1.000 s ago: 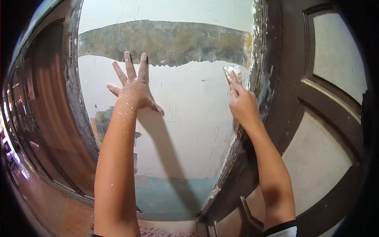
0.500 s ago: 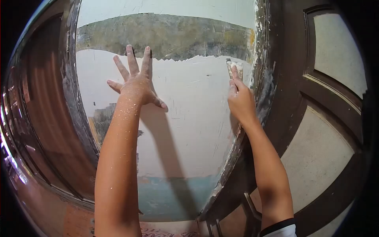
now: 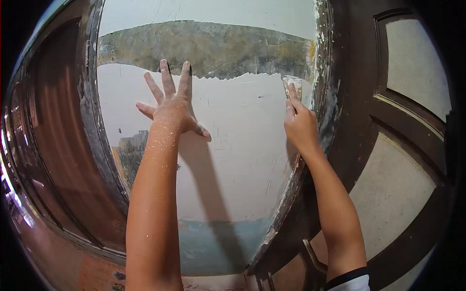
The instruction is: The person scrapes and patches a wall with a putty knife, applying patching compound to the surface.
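Note:
My left hand (image 3: 171, 110) lies with its fingers spread against the white plastered part of the wall (image 3: 233, 145). Its fingertips reach the bare grey-brown band (image 3: 208, 48) above. White specks dot the wrist and forearm. On the right, my right hand (image 3: 302, 127) grips a putty knife (image 3: 297, 86) with a whitish, smeared blade, one finger stretched along it. The blade is at the jagged upper edge of the white plaster, close to the right frame; the handle is mostly hidden in the hand.
A worn, paint-spattered door frame (image 3: 322, 53) borders the wall on the right, with a dark panelled door (image 3: 357, 97) beyond it. Brown wooden panelling (image 3: 58, 126) stands at left. A blue-green strip (image 3: 213, 242) runs along the wall's lower part.
The whole view has shifted slightly, so wall and hands appear a little further right and lower. Both hands keep nearly the same places on the wall.

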Motion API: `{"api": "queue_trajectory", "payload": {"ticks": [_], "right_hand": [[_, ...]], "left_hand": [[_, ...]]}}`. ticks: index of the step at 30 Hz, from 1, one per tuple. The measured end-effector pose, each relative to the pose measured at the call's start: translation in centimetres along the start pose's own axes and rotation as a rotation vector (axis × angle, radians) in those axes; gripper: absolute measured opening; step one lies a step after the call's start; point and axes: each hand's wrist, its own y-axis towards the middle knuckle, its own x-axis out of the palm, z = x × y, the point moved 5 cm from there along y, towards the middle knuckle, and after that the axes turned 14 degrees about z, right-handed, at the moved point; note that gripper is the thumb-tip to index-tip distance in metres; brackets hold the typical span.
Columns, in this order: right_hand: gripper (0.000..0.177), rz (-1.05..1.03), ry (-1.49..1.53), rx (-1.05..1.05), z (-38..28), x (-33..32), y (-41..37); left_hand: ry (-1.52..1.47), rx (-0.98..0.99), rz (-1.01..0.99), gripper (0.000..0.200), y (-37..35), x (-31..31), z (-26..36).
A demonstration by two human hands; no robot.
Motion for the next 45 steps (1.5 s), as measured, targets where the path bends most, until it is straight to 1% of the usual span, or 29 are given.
{"api": "queue_trajectory", "payload": {"ticks": [1,2,3,5,6,7,9,10,13,16,17,19,23,24,27,28,30,31,33,34,37,39,41,45], "right_hand": [[0.026,0.019,-0.017,0.0,-0.4,-0.3,0.2],[0.026,0.016,-0.015,0.001,-0.7,-0.5,0.4],[0.028,-0.004,-0.029,0.026,-1.0,-0.7,0.7],[0.041,-0.041,-0.053,0.076,-1.2,-0.6,1.1],[0.049,0.058,0.003,-0.08,-1.3,-0.3,0.7],[0.049,0.057,0.003,-0.083,-0.6,-0.2,0.3],[0.047,-0.064,-0.054,0.03,0.4,-0.2,-0.2],[0.046,-0.039,-0.079,0.007,0.1,-0.2,0.2],[0.045,-0.06,-0.099,0.003,-0.1,0.0,1.2],[0.046,-0.101,-0.134,0.004,0.5,0.0,-0.2],[0.046,-0.103,-0.136,0.001,0.7,0.2,-0.1],[0.047,0.002,-0.073,-0.122,0.1,0.2,0.7],[0.05,-0.062,-0.093,-0.024,0.5,0.2,0.1],[0.05,-0.062,-0.091,-0.023,0.6,0.3,0.1],[0.051,-0.026,-0.078,-0.124,0.9,0.6,0.5],[0.051,-0.027,-0.077,-0.117,0.9,0.7,0.4],[0.052,0.006,-0.037,-0.106,0.3,0.5,0.6],[0.052,0.003,-0.038,-0.105,0.1,0.3,0.2],[0.052,-0.137,-0.131,0.07,0.6,0.3,-1.0],[0.052,-0.082,-0.096,-0.022,0.6,0.6,-0.9],[0.052,-0.087,-0.089,-0.021,-0.8,0.4,0.5],[0.053,-0.073,-0.072,-0.037,-0.2,0.7,0.2],[0.052,-0.054,-0.076,-0.03,0.3,0.6,-1.1],[0.049,-0.078,-0.093,-0.036,-1.4,0.2,0.6]], "left_hand": [[-0.011,-0.013,0.026,0.187,0.1,-0.1,0.0],[-0.006,-0.017,0.02,0.187,0.2,-0.1,0.0],[-0.002,-0.017,0.014,0.187,0.1,0.0,0.0],[-0.002,-0.008,0.047,0.186,0.1,0.0,-0.1],[-0.017,0.004,0.041,0.186,0.0,-0.1,-0.1],[-0.019,0.001,0.041,0.186,0.0,-0.1,-0.2],[-0.012,0.007,0.052,0.187,0.0,0.0,-0.2],[-0.022,0.002,0.057,0.187,0.3,0.4,-0.3],[-0.01,0.006,0.069,0.187,0.2,0.4,-0.2],[-0.016,0.018,0.072,0.186,0.0,0.5,-0.4],[-0.025,0.02,0.083,0.186,0.1,0.5,-0.5],[-0.034,0.011,0.074,0.187,0.1,0.4,-0.4],[-0.046,0.025,0.094,0.187,0.1,0.6,-0.5],[-0.053,0.034,0.101,0.187,0.1,0.5,-0.4],[-0.022,0.013,0.078,0.186,0.3,0.5,-0.3],[-0.017,0.017,0.074,0.186,0.2,0.4,-0.2],[0.0,0.027,0.02,0.176,0.1,0.2,-0.2],[0.0,0.026,0.016,0.176,0.0,0.1,-0.2],[0.014,0.025,0.015,0.177,-0.1,-0.2,-0.1],[-0.007,0.033,0.034,0.177,0.0,0.0,-0.2],[-0.024,0.034,0.053,0.177,0.0,0.0,-0.2],[-0.033,0.041,0.074,0.176,0.0,0.3,-0.3],[-0.017,0.028,0.092,0.186,0.1,0.6,-0.4],[-0.027,0.031,0.081,0.186,0.3,0.6,-0.4]]}}
